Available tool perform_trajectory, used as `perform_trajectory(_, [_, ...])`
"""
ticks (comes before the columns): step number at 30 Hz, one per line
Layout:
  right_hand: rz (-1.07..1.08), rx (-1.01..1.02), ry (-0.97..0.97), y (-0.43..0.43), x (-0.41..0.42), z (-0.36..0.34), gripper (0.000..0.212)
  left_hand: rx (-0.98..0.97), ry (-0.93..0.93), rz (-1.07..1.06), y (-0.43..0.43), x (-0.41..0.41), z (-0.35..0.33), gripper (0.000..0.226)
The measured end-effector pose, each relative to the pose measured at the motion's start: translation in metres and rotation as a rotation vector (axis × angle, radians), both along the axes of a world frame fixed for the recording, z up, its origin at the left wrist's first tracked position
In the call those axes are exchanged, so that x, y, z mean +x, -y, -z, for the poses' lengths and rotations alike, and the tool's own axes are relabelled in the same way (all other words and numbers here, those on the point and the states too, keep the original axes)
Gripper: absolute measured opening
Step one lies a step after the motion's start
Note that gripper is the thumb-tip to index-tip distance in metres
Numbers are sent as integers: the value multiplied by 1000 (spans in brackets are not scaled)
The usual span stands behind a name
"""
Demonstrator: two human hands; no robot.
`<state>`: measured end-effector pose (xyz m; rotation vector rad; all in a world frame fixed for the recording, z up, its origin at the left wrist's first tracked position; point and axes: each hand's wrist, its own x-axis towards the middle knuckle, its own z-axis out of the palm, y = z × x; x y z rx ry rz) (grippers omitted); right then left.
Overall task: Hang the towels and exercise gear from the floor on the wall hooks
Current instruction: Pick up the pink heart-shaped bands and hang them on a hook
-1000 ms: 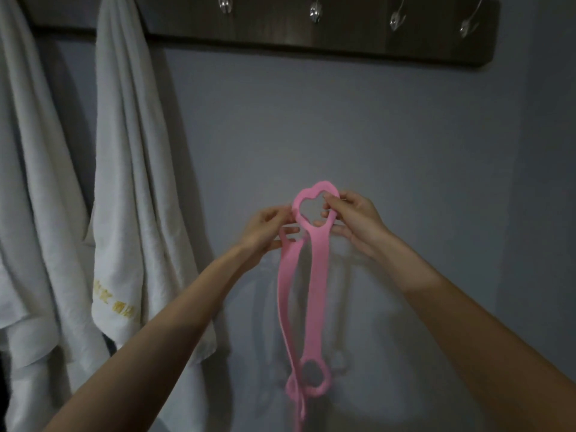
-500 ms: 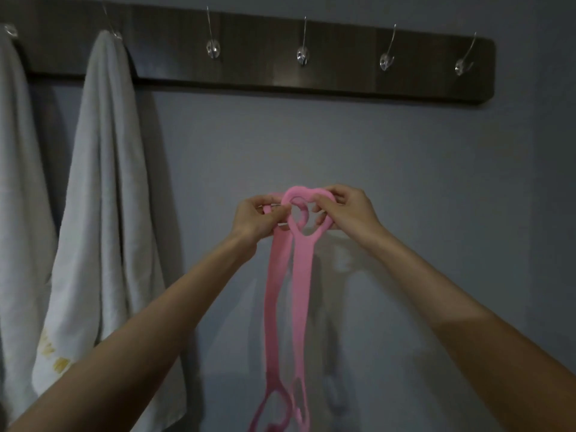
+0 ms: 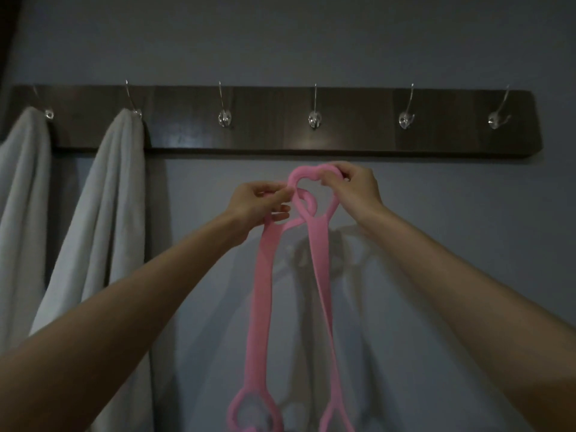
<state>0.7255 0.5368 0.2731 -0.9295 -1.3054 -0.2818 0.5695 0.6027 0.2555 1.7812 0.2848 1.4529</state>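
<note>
Two white towels (image 3: 109, 198) are seen hung on the leftmost hooks of the wall rack (image 3: 280, 135), while the pink exercise band (image 3: 265, 275), pinched at its top loops by the left hand (image 3: 258, 204) and right hand (image 3: 355, 185), is held just below the bare hooks (image 3: 314, 118), not yet hung.

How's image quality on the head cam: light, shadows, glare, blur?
Head view: dim overall; pink band, left hand and right hand throw soft shadows on the wall below them; small glints on the hooks, no washout; little motion blur; the band's lower loops are cropped at the frame bottom.
</note>
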Motion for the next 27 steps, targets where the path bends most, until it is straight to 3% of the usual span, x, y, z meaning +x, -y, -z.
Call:
perform_trajectory(6, [-39,125,3,-21,14,-44,11,60,90,37,-17,22,-47,27])
perform_trajectory(18, [-19,190,-55,-42,30,-127,21,187,391,-23,-63,41,-114,9])
perform_trajectory(27, [21,196,-47,-60,40,-156,19,294,322,65,-79,37,-108,18])
